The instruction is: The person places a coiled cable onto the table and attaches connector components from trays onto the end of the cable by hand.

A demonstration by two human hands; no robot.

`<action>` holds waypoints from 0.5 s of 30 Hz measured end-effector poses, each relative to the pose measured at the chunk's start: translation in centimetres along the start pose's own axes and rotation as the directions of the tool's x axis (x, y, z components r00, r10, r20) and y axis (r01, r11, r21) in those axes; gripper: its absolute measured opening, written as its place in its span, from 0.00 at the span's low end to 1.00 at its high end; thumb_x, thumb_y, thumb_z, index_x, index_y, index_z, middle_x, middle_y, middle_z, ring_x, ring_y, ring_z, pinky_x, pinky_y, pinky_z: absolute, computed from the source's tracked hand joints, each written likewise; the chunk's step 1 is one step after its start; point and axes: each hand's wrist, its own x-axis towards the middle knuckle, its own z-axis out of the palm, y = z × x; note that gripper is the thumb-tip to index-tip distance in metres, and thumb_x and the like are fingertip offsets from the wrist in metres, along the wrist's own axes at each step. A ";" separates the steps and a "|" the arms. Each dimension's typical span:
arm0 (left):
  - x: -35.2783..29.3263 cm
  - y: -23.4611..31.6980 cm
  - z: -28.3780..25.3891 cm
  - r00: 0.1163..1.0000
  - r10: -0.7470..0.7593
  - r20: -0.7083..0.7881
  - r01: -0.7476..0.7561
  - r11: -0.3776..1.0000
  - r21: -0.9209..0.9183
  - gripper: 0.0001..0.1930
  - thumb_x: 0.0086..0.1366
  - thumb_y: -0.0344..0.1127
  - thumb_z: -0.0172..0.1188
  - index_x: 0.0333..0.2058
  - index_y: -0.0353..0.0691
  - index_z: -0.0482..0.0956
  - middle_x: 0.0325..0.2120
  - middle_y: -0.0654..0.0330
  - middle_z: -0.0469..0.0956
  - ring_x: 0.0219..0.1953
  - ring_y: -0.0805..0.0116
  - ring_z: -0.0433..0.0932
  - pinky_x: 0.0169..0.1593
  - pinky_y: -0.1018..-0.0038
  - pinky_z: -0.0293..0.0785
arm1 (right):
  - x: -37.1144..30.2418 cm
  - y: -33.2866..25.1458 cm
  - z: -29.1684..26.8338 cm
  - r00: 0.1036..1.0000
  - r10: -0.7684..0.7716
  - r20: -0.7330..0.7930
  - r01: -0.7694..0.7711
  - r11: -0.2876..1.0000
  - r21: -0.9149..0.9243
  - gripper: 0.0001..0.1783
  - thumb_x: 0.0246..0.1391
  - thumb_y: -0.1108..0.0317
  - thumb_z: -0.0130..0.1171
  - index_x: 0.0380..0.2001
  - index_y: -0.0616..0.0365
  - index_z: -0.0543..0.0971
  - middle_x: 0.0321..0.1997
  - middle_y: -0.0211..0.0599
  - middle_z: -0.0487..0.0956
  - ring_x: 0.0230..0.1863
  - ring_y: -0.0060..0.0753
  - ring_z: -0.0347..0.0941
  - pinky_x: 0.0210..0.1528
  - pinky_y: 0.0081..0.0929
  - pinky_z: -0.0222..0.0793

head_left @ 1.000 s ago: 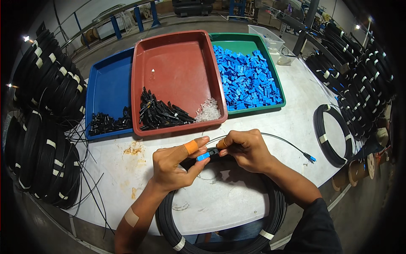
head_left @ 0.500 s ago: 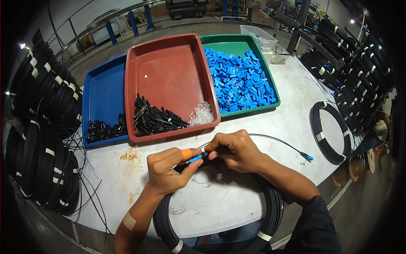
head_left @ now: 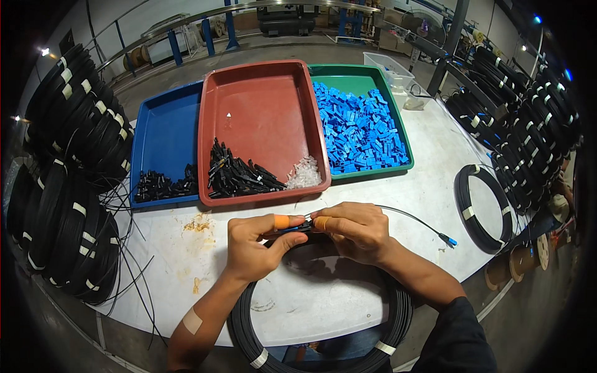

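Note:
My left hand, with an orange finger cover, pinches a small blue connector, mostly hidden behind its fingers and thumb. My right hand meets it fingertip to fingertip, closed on the black part at the connector's right end. That right hand also has an orange finger cover. Below both hands lies a coil of black cable bound with white tape, reaching over the near table edge. From behind my right hand a cable end runs right to another blue-tipped connector on the white table.
A blue tray and a red tray hold black parts, the red one also clear pieces. Blue connector pieces fill a green tray. Cable coils are stacked left and right; one coil lies at the table's right.
My right fingers have straightened and closed over the joint between the hands, so less of the blue connector shows. The whole view has shifted slightly, moving the trays right and down.

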 end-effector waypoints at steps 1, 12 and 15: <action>0.0 0.0 -0.3 0.978 0.210 -0.001 -0.208 0.969 0.135 0.09 0.56 0.26 0.75 0.36 0.32 0.88 0.32 0.53 0.88 0.31 0.72 0.86 0.37 0.80 0.81 | 0.0 0.0 0.1 1.000 0.000 -0.001 0.000 1.000 0.002 0.13 0.40 0.85 0.66 0.32 0.61 0.82 0.33 0.42 0.86 0.27 0.37 0.83 0.27 0.28 0.78; -0.2 0.0 0.0 0.898 0.437 0.047 -0.429 0.848 0.311 0.10 0.54 0.24 0.75 0.36 0.33 0.89 0.29 0.51 0.88 0.28 0.67 0.88 0.32 0.79 0.81 | 0.0 -0.3 0.2 0.999 0.028 0.041 -0.032 0.994 0.100 0.15 0.36 0.83 0.65 0.33 0.65 0.82 0.35 0.47 0.84 0.30 0.42 0.82 0.32 0.32 0.81; 0.1 0.1 0.2 0.840 0.529 0.117 -0.530 0.758 0.380 0.08 0.53 0.22 0.74 0.33 0.33 0.88 0.30 0.52 0.87 0.27 0.64 0.88 0.31 0.78 0.82 | -0.1 -0.6 0.3 0.969 0.235 0.070 -0.245 0.939 0.242 0.09 0.45 0.84 0.65 0.32 0.65 0.82 0.32 0.44 0.84 0.27 0.33 0.81 0.30 0.30 0.79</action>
